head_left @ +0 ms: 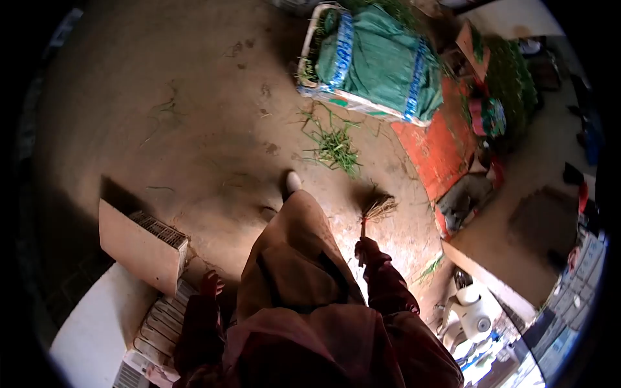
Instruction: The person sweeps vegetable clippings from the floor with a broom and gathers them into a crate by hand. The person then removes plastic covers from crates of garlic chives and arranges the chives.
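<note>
My right hand is closed round the handle of a small straw hand broom. Its bristles point forward, just above or touching the floor; I cannot tell which. Ahead of the broom lies a loose heap of green grass stalks. My left hand hangs low at my side, holding nothing, its fingers loosely apart. Beside it stand a tan board and a ribbed, pale object. A light shoe tip shows beyond my clothing.
A white-rimmed crate covered with green sacking stands ahead. An orange-red sheet lies to its right. A low ledge and a white appliance are at my right. Stray grass blades dot the brown floor.
</note>
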Demonstrator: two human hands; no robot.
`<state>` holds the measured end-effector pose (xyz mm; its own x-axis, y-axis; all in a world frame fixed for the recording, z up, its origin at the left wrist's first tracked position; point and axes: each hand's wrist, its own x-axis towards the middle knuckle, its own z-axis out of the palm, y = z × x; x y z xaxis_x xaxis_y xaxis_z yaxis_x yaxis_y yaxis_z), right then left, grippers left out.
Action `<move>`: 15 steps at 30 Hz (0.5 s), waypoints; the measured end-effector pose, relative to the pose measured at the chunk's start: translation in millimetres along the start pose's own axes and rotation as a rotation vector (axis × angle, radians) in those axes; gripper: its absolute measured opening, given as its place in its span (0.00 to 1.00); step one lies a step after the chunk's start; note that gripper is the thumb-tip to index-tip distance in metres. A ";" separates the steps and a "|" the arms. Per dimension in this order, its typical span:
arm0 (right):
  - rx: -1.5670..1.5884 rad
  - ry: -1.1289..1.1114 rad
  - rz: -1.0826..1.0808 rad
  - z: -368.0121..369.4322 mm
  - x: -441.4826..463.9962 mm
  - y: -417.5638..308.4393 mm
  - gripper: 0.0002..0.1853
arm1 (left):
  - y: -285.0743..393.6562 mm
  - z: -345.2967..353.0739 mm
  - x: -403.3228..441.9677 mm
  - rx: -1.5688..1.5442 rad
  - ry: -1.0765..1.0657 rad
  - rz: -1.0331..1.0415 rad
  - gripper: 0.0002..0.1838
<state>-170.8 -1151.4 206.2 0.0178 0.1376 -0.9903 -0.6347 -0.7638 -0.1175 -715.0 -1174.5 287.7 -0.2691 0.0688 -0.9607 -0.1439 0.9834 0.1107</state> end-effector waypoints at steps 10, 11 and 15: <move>-0.441 -0.436 0.057 347.3 -26.3 -21.8 0.03 | -32.7 23.1 -22.7 -0.112 -0.058 -0.051 0.23; -0.383 -0.451 0.100 365.5 -26.2 -28.7 0.03 | -34.0 24.5 -23.6 -0.136 -0.054 -0.055 0.23; -0.247 -0.486 0.215 399.3 -12.9 -56.6 0.05 | -35.4 36.8 -33.6 -0.310 -0.065 -0.064 0.22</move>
<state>-443.5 -858.1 255.1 -0.4847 0.1917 -0.8534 -0.3845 -0.9231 0.0110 -665.9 -1205.4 306.7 -0.1905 0.0288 -0.9813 -0.4446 0.8887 0.1124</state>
